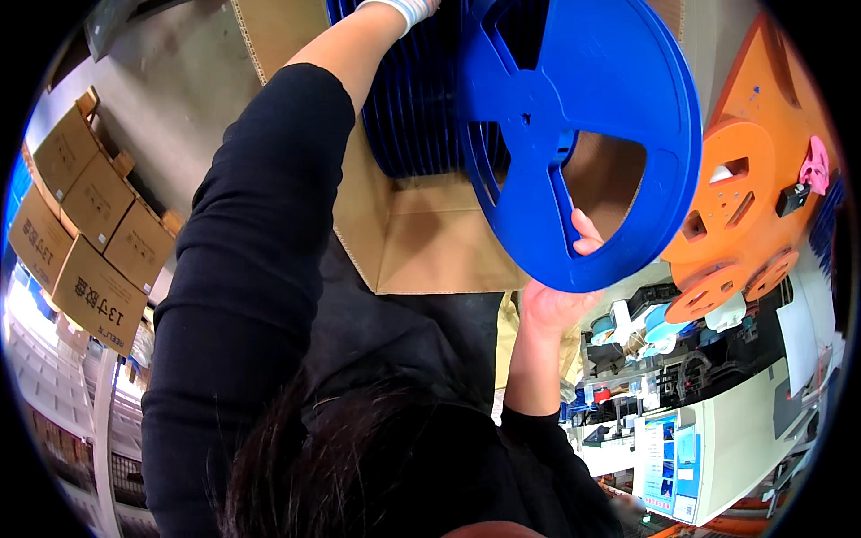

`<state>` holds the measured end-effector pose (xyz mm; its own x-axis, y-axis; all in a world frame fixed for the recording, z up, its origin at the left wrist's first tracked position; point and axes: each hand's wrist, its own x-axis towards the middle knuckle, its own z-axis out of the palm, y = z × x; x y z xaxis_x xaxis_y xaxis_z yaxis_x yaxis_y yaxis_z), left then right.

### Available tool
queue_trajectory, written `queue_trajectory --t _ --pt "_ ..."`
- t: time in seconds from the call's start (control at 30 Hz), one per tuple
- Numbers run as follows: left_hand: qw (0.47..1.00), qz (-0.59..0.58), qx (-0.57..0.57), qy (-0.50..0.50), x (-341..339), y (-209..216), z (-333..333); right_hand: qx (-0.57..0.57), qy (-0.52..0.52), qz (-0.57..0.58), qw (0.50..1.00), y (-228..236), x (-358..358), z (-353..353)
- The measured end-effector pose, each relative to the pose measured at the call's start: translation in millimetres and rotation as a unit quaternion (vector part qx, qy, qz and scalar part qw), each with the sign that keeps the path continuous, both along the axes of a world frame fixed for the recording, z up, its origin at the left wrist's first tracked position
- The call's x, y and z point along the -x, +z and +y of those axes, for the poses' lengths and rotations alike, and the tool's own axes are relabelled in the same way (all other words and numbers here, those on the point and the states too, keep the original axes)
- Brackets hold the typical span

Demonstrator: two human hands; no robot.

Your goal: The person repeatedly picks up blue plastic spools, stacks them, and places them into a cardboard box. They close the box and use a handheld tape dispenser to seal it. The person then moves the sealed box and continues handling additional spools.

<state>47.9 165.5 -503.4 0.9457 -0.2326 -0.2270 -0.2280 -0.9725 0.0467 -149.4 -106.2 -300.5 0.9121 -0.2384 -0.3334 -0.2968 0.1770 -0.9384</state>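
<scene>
A large blue plastic reel with cut-out windows stands tilted at the near right side of an open cardboard box. My right hand grips its lower rim, with fingertips showing through a window and the palm below the edge. Inside the box, several more blue reels stand upright in a tight row. My left arm reaches over the box to the far side. Of my left hand, only a striped white cuff and a small part show at the upper edge; its fingers are out of sight.
Stacked closed cartons stand on the left. To the right are large orange reels with a pink item and a small black box on them. A cluttered workbench lies at the lower right.
</scene>
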Motion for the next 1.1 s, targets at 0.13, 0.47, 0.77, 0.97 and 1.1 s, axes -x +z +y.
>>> queue_trajectory --t 0.13,0.47,0.77,0.97,1.1 --pt "0.999 0.040 0.009 -0.003 -6 7 3 -0.019 0.004 -0.003 1.000 -12 0 13" --pt "0.995 0.097 0.001 -0.012 -10 23 12 0.013 0.008 0.056 0.998 -25 7 50" --pt "0.989 0.143 -0.004 -0.024 -19 19 27 0.037 0.057 0.030 0.997 -38 5 73" --pt "0.981 0.183 -0.013 -0.069 -32 26 38 0.106 0.108 0.008 0.988 -41 21 92" --pt "0.977 0.200 -0.028 -0.073 -32 28 38 0.109 0.080 -0.057 0.989 -1 37 90"
